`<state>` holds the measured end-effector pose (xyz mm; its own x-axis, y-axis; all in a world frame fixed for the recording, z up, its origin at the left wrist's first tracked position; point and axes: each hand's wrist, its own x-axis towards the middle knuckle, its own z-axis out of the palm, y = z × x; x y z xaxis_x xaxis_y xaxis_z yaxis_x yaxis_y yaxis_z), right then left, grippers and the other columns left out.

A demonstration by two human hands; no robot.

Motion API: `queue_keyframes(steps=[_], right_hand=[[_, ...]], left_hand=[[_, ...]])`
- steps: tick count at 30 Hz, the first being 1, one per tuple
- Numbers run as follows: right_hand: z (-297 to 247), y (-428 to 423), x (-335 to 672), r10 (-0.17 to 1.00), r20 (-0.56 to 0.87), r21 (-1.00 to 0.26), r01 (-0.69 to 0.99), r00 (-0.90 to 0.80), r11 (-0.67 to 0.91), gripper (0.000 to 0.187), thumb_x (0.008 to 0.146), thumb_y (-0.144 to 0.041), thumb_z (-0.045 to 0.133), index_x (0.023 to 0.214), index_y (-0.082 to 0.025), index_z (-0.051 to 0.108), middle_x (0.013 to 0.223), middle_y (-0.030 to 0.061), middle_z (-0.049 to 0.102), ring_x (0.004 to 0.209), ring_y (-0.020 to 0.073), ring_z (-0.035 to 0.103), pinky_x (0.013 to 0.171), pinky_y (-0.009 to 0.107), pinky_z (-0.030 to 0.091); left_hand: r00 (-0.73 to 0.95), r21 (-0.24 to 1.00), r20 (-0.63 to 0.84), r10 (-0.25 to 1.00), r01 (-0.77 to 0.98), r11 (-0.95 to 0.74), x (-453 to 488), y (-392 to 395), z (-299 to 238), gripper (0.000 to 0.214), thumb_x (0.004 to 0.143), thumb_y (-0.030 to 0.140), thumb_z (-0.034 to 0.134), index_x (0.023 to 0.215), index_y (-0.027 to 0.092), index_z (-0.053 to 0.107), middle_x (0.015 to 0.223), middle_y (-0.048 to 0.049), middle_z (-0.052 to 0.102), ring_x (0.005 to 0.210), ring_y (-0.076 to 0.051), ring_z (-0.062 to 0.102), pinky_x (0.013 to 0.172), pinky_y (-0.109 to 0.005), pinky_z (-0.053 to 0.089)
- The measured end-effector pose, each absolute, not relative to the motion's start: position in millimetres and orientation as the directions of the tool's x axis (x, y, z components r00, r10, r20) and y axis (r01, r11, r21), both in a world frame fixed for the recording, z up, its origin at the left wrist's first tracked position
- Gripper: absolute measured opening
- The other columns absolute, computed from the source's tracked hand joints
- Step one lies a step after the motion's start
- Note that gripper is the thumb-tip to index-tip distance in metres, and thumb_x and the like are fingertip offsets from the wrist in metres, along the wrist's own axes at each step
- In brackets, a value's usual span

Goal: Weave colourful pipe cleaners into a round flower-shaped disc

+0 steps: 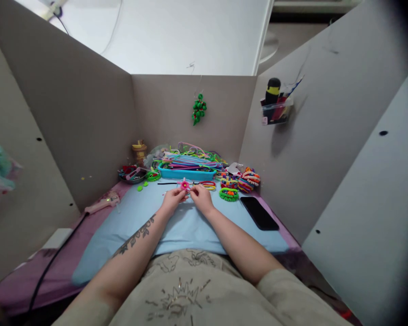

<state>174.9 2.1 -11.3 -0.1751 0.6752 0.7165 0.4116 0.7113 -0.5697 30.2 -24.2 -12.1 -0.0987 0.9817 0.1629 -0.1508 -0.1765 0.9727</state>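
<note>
A small pink flower (185, 185) with a yellow centre, which looks made of pipe cleaner, is held up over the blue cloth. My left hand (174, 199) pinches it from the left and below. From the right, my right hand (201, 197) has its fingers closed at the flower's edge; what exactly they grip is too small to make out. Just beyond the hands lie a dark thin stick (167, 184) and red-and-yellow handled scissors (207, 185). A blue tray (187, 174) heaped with coloured pipe cleaners stands behind them.
Right of my hands are a green fuzzy piece (229, 194), a pile of colourful fuzzy pieces (248, 180) and a black phone (259, 213). On the left lie a pink glue gun (102, 203) with its cord and a dark bowl (133, 176). Grey partitions (193, 86) enclose the table.
</note>
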Motion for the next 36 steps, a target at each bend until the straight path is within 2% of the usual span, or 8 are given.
queue_keyframes(steps=[11, 19, 23, 29, 33, 36], right_hand=[[-10, 1, 173, 0.704, 0.696, -0.614, 0.388, -0.145, 0.687, 0.011, 0.074, -0.017, 0.051, 0.067, -0.019, 0.060, 0.068, 0.0002, 0.054, 0.064, 0.0143, 0.051, 0.063, 0.025, 0.040], [-11, 0, 167, 0.722, 0.682, -0.658, 0.336, -0.113, 0.674, 0.010, 0.074, -0.021, 0.053, 0.066, -0.019, 0.060, 0.069, 0.0003, 0.055, 0.064, 0.0143, 0.052, 0.064, 0.026, 0.042], [-13, 0, 165, 0.732, 0.675, -0.677, 0.319, -0.088, 0.663, 0.011, 0.074, -0.022, 0.054, 0.064, -0.020, 0.059, 0.067, 0.0002, 0.054, 0.064, 0.0148, 0.051, 0.064, 0.026, 0.042], [-14, 3, 162, 0.756, 0.654, -0.717, 0.287, -0.041, 0.635, 0.011, 0.073, -0.025, 0.054, 0.065, -0.019, 0.058, 0.067, 0.0010, 0.056, 0.065, 0.0153, 0.052, 0.065, 0.027, 0.043], [-13, 4, 160, 0.766, 0.642, -0.737, 0.258, -0.020, 0.625, 0.012, 0.074, -0.027, 0.052, 0.069, -0.017, 0.058, 0.078, 0.0047, 0.061, 0.070, 0.0157, 0.056, 0.064, 0.026, 0.046], [-12, 3, 160, 0.770, 0.636, -0.738, 0.251, -0.051, 0.627, 0.013, 0.076, -0.028, 0.051, 0.070, -0.018, 0.058, 0.070, 0.0023, 0.062, 0.064, 0.0147, 0.056, 0.060, 0.025, 0.046]], left_hand=[[-0.081, 0.978, 0.148, 0.986, -0.139, -0.158, 30, -29, -7, 0.039, 0.054, 0.044, 0.079, 0.076, 0.013, 0.069, 0.070, -0.0060, 0.068, 0.061, -0.015, 0.062, 0.056, -0.024, 0.044], [-0.137, 0.976, 0.170, 0.976, -0.113, -0.186, 31, -32, -4, 0.036, 0.053, 0.042, 0.079, 0.074, 0.013, 0.069, 0.069, -0.0049, 0.067, 0.061, -0.014, 0.059, 0.050, -0.022, 0.040], [-0.151, 0.976, 0.159, 0.976, -0.122, -0.178, 32, -33, -2, 0.044, 0.052, 0.042, 0.080, 0.083, 0.013, 0.069, 0.066, -0.0045, 0.067, 0.057, -0.014, 0.060, 0.051, -0.023, 0.041], [-0.167, 0.978, 0.151, 0.974, -0.119, -0.172, 31, -34, -1, 0.048, 0.054, 0.045, 0.079, 0.087, 0.013, 0.066, 0.081, -0.0078, 0.070, 0.057, -0.014, 0.063, 0.049, -0.022, 0.041], [-0.187, 0.976, 0.182, 0.965, -0.083, -0.200, 33, -34, 0, 0.045, 0.054, 0.047, 0.078, 0.083, 0.014, 0.067, 0.078, -0.0068, 0.069, 0.059, -0.016, 0.063, 0.049, -0.022, 0.040], [-0.213, 0.973, 0.211, 0.954, -0.048, -0.226, 33, -34, -1, 0.043, 0.053, 0.046, 0.078, 0.079, 0.014, 0.068, 0.075, -0.0066, 0.068, 0.061, -0.018, 0.064, 0.050, -0.024, 0.041]])
